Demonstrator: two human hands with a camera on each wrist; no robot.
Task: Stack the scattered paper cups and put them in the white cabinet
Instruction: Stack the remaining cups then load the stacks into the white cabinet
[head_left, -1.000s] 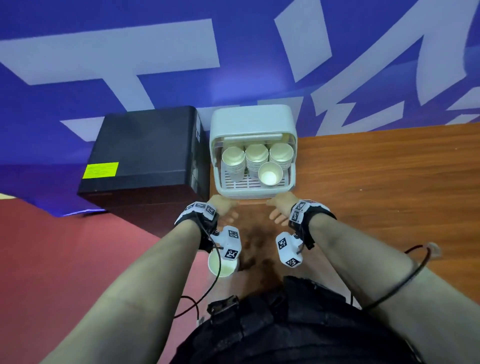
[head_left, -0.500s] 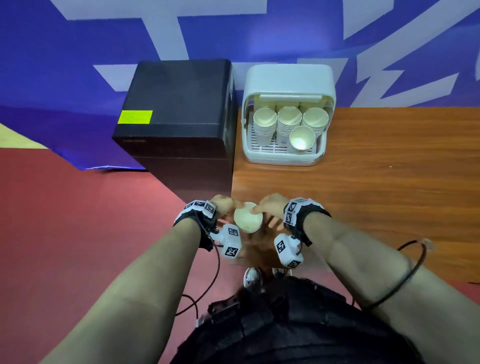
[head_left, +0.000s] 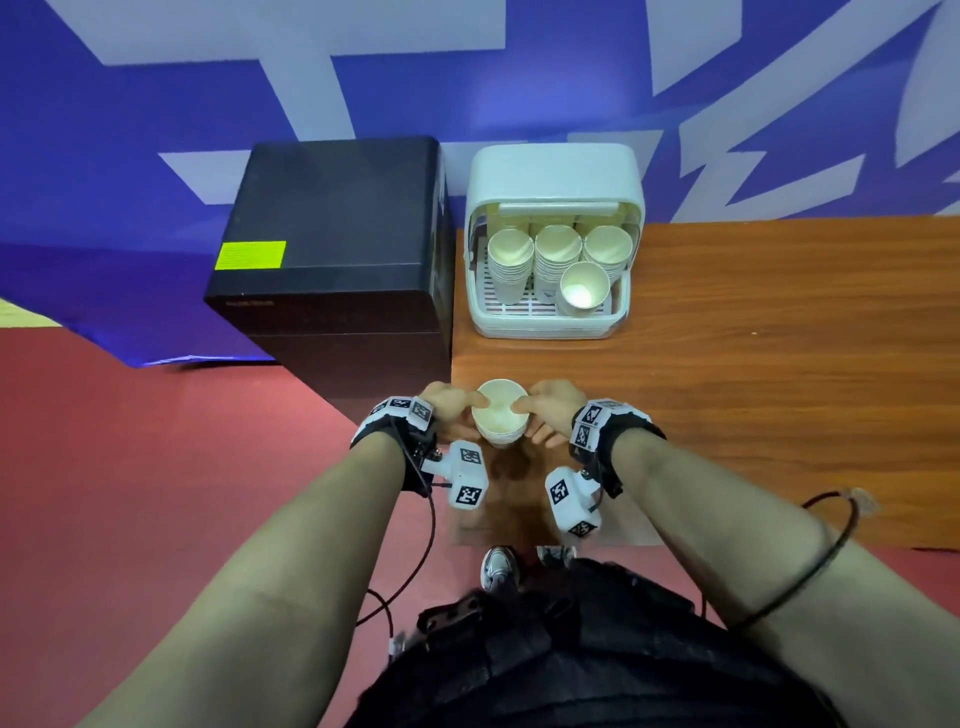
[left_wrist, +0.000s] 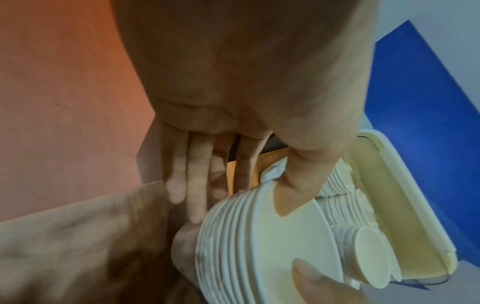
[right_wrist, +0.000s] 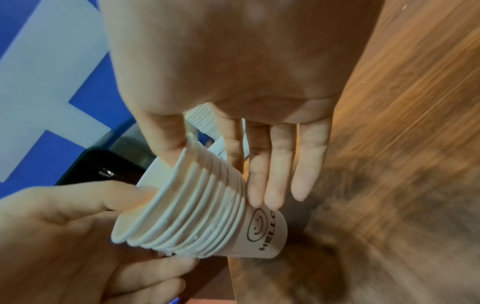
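Note:
A stack of several white paper cups (head_left: 497, 415) is held upright between both hands over the wooden table's (head_left: 753, 389) front left corner. My left hand (head_left: 457, 408) pinches its rim, thumb inside (left_wrist: 293, 195) and fingers straight down the outside. My right hand (head_left: 543, 410) pinches the opposite rim the same way. In the right wrist view the stack (right_wrist: 205, 214) shows a smiley and "HELLO" on the bottom cup. The white cabinet (head_left: 553, 171) stands open at the back of the table, with three cup stacks (head_left: 558, 254) and a lower cup (head_left: 584, 288) in front inside it.
A large black box (head_left: 332, 249) stands against the cabinet's left side, off the table. A blue and white wall runs behind. Bare wood stretches to the right of the cabinet. Red floor lies to the left and below.
The cup stack rose from low beside my left wrist to between both hands, and my right hand took hold of its rim. The head view tilted, so the cabinet sits farther off.

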